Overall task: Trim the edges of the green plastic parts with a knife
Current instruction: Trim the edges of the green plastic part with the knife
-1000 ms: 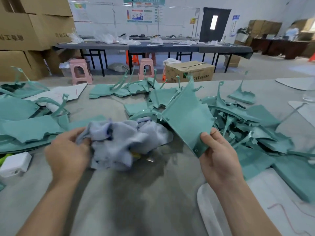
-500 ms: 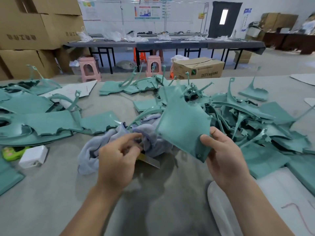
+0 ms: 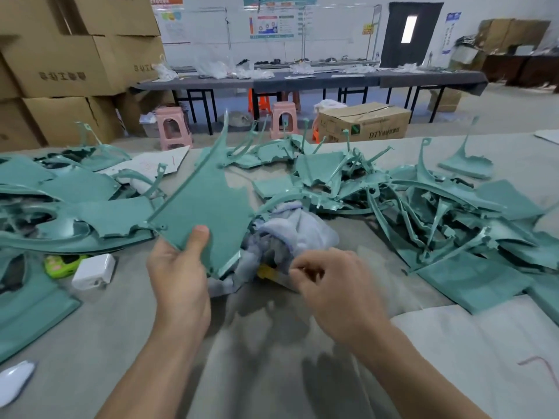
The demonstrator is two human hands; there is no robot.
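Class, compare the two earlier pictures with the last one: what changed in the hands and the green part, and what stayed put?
The green part passed from the right hand to the left hand, which now grips its lower edge. The right hand dropped to the yellow-handled knife by the grey cloth; whether it grips it yet is blurred. The piles of green parts and the white charger stayed.

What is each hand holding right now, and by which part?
The left hand grips a green plastic part by its near bottom edge, thumb on its face. The right hand pinches something at the yellow knife; blur hides the hold.
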